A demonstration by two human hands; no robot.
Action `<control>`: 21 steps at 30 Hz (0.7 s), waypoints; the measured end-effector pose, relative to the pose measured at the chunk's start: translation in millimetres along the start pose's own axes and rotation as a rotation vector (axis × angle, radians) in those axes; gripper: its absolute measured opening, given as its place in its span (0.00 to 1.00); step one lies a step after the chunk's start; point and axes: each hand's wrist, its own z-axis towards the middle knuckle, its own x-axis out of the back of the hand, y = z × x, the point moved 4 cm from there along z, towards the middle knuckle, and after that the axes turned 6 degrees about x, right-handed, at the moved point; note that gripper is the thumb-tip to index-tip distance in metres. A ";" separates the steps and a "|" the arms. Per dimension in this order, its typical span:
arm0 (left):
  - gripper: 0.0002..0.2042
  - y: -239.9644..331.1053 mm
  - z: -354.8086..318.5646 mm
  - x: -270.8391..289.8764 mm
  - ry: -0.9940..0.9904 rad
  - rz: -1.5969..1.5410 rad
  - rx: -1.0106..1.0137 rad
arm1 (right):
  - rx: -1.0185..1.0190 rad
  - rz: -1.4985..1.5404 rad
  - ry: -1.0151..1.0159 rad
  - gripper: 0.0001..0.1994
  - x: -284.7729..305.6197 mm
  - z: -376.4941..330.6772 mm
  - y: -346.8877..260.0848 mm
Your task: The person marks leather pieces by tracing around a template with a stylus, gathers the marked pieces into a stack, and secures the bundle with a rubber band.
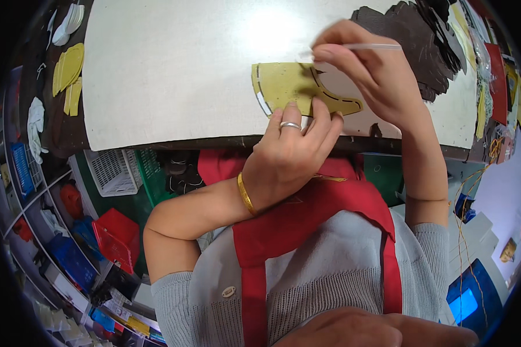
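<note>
Template: we see a flat mustard-yellow curved piece (289, 87) with dashed edge marks.
Left hand (289, 156): fingertips pressing it down.
Right hand (370, 69): pinching a thin pen (364, 46).

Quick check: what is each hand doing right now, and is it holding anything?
Left hand: fingers pressed flat on the yellow template, pinning it to the board, gripping nothing.
Right hand: fingers closed on a thin pen.
</note>
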 end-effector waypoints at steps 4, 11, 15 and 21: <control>0.18 3.0 1.8 -0.4 0.015 -0.003 -0.010 | -0.190 0.000 -0.047 0.17 1.2 -25.5 12.1; 0.20 8.5 9.9 -1.0 -0.111 0.020 -0.020 | 0.036 -0.317 -0.053 0.14 5.2 -41.6 -2.6; 0.22 7.6 10.3 -0.8 -0.130 0.081 -0.010 | -0.014 -0.437 0.020 0.10 24.3 -78.5 1.1; 0.22 4.9 13.3 4.0 -0.095 0.053 -0.041 | -0.142 -0.281 0.126 0.08 28.8 -78.4 -7.6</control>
